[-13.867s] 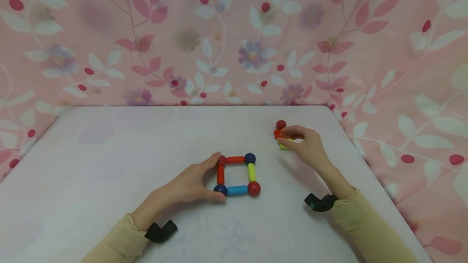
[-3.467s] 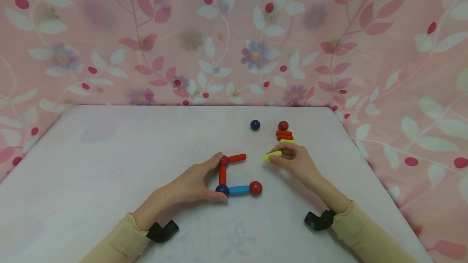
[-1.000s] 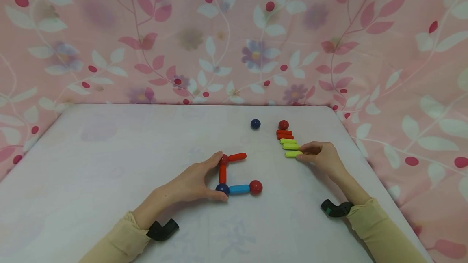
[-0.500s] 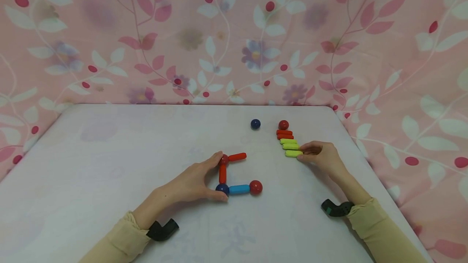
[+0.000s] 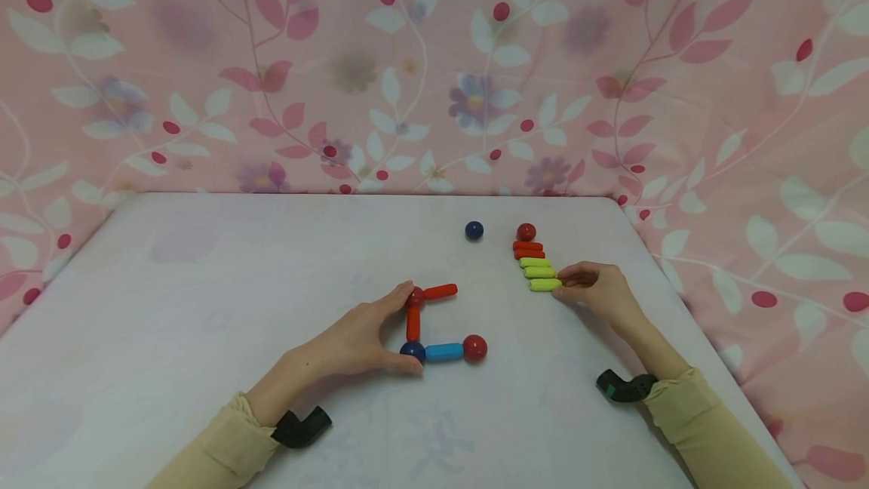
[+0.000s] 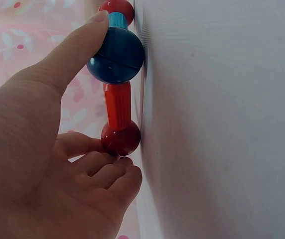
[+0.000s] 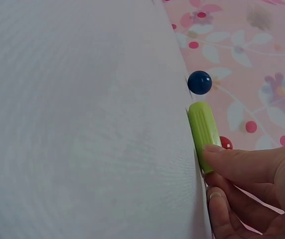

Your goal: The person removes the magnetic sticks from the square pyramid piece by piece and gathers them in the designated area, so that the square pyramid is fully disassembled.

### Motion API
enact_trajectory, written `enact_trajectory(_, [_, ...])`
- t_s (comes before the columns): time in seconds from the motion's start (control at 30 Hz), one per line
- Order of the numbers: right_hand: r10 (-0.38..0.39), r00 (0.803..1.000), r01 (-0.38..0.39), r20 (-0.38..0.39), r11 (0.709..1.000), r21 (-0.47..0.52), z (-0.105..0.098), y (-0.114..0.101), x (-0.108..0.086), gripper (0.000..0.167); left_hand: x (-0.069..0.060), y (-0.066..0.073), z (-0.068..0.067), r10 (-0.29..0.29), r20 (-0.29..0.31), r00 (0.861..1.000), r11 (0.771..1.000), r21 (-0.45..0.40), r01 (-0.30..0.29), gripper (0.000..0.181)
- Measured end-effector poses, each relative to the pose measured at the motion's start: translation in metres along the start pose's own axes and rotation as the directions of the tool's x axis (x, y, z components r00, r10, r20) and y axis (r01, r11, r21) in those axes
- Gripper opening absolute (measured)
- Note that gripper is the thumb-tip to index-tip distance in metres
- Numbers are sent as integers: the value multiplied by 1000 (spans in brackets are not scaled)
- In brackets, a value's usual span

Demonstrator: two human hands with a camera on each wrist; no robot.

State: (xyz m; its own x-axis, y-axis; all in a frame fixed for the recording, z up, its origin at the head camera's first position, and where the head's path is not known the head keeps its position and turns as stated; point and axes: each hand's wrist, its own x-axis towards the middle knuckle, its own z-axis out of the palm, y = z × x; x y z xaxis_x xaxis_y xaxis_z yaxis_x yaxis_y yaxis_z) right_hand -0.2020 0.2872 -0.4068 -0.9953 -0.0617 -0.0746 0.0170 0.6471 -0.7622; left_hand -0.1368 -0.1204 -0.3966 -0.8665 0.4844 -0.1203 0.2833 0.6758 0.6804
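In the head view a frame of magnetic rods and balls, open on its right side, lies mid-table. It has a red ball [image 5: 416, 296], two red rods [image 5: 413, 323], a blue ball [image 5: 413, 353], a light blue rod [image 5: 444, 352] and another red ball [image 5: 475, 348]. My left hand [image 5: 353, 339] spans its left side, thumb on the blue ball and forefinger at the far red ball. To the right, my right hand [image 5: 600, 293] pinches the right end of a yellow-green magnetic rod [image 7: 204, 132], nearest of a row. Its other fingers are partly hidden in the head view.
Beyond that rod lie two more yellow-green rods [image 5: 540, 272], two red rods [image 5: 528, 254] and a red ball [image 5: 526, 232]. A loose blue ball [image 5: 474, 231] sits left of them. The white table [image 5: 271, 262] ends at a pink floral cloth [image 5: 407, 96].
Earlier the frame was a closed square; its right yellow-green rod and far blue ball came off. The ball now sits at the back. My right hand brought the rod to the row's near end.
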Motion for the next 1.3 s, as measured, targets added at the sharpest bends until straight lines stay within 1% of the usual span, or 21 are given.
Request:
enact_trajectory(0.2, [-2, 1000, 2, -2, 1000, -9, 1, 0, 2, 41, 0, 0, 0, 8, -2, 1000, 1000, -3, -8, 117])
enact_trajectory(0.57, [-6, 1000, 6, 1, 1000, -19, -1, -1, 1, 43, 1, -1, -1, 26, -6, 1000, 1000, -6, -26, 117])
enact_trajectory(0.7, [-46, 999, 46, 10, 998, -53, -7, -1, 0, 42, 1, -1, 0, 22, -5, 1000, 1000, -8, -22, 117])
enact_trajectory(0.77, [-66, 998, 67, 12, 995, -75, -12, -5, -1, 42, 1, -1, 0, 23, -4, 1000, 1000, -11, -23, 117])
enact_trajectory(0.87, [-92, 996, 92, 4, 991, -93, -16, -17, -3, 42, 0, -2, 0, 23, -3, 1000, 1000, -14, -23, 118])
enact_trajectory(0.97, [-119, 993, 118, 5, 987, -105, -14, -37, -4, 39, 0, -2, 0, 24, -3, 1000, 1000, -17, -24, 117])
enact_trajectory(1.07, [-154, 987, 157, 39, 983, -97, -7, -61, -7, 35, 0, -2, 0, 27, -5, 1000, 1000, -16, -27, 117])
enact_trajectory(1.2, [-235, 968, 242, 87, 967, -75, 2, -90, -9, 29, 1, -2, 1, 30, -6, 1000, 999, -11, -30, 117])
enact_trajectory(1.3, [-301, 948, 307, 104, 950, -50, 8, -104, -10, 26, 1, -2, 1, 34, -7, 999, 999, -14, -34, 118])
